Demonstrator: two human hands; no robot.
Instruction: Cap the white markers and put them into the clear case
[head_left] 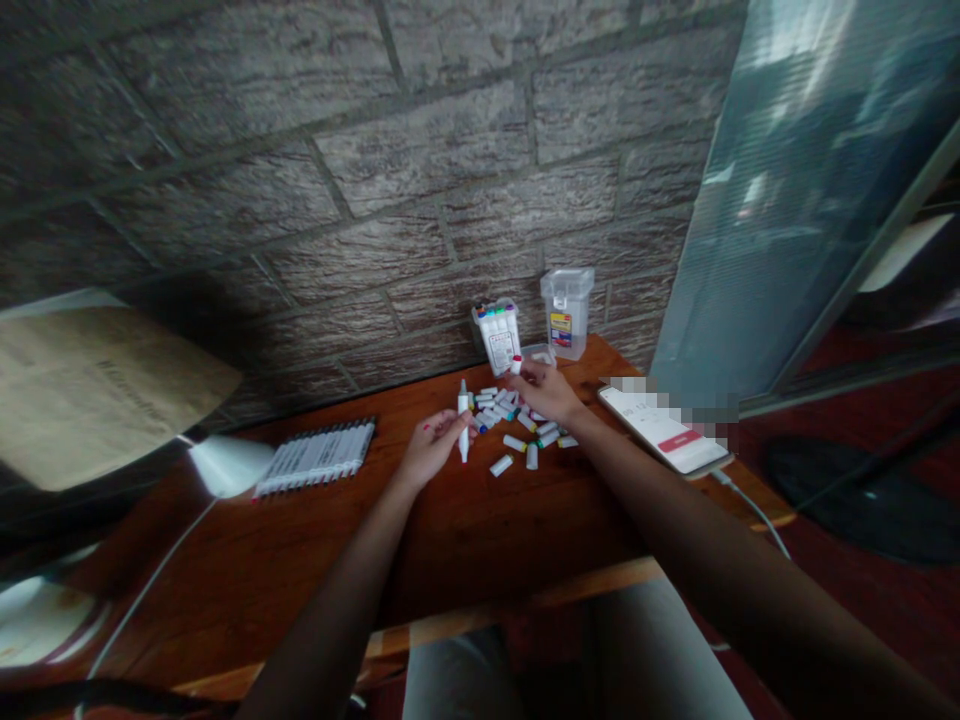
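Observation:
My left hand (433, 447) is closed on a white marker (463, 425), held upright with its bare tip pointing up. In my right hand (551, 388) a white marker cap (517, 365) with a red end is pinched between the fingers. Below and between both hands lies a loose pile of marker caps (491, 410), white with coloured ends. Some single caps, such as a white cap (501, 465), lie nearer to me. Behind my right hand stands a clear box of markers (499, 335) with coloured ends up.
A clear plastic container (568, 310) stands by the stone wall (420, 260). Several markers lie in a row (319, 458) at the left. A phone (667, 430) with a cable lies at the right edge. A white lamp (229, 465) and a paper bag (97, 385) are far left.

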